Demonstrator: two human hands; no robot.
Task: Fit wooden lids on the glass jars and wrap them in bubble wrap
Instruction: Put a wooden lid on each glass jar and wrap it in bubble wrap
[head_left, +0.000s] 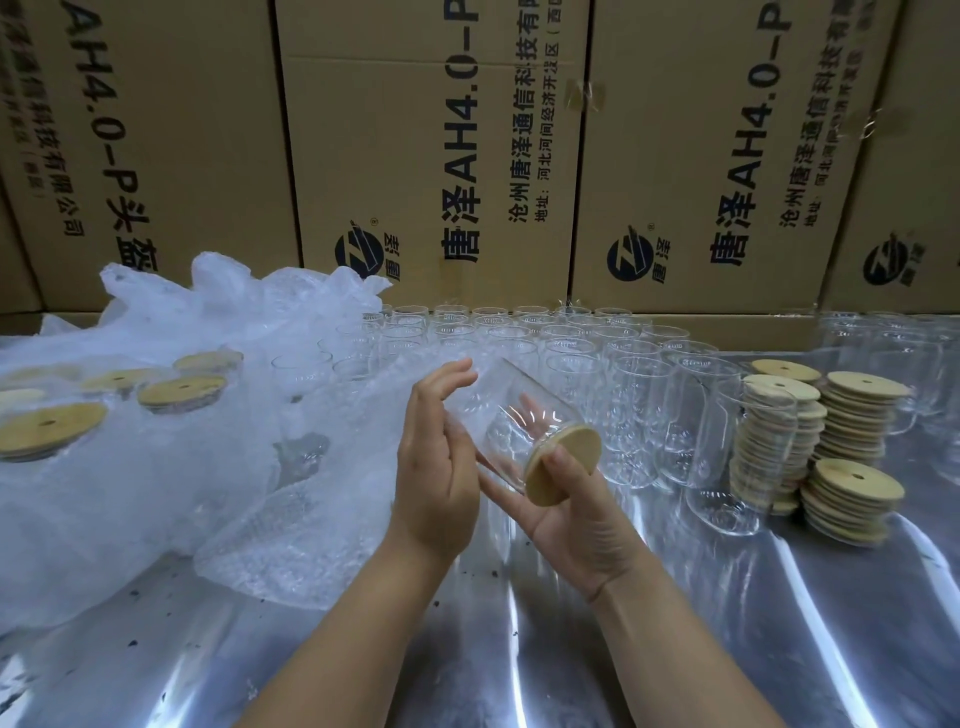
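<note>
Two hands: one glass jar (511, 415) held tilted above the shiny table (779, 623).
Right hand (576, 514): fingers cupped under the jar, thumb pressing its wooden lid (563, 463).
Left hand (436, 457): flat against the jar's side, fingers together.
Left: bubble wrap (171, 467), lidded jars.
Right: lid stacks (852, 493).
Behind: empty jars (571, 343), cardboard boxes (431, 145).

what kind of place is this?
Likely a warehouse packing station: printed cardboard cartons stacked as a wall, rows of empty glass jars, stacks of wooden lids and loose bubble wrap on a shiny table.
</note>
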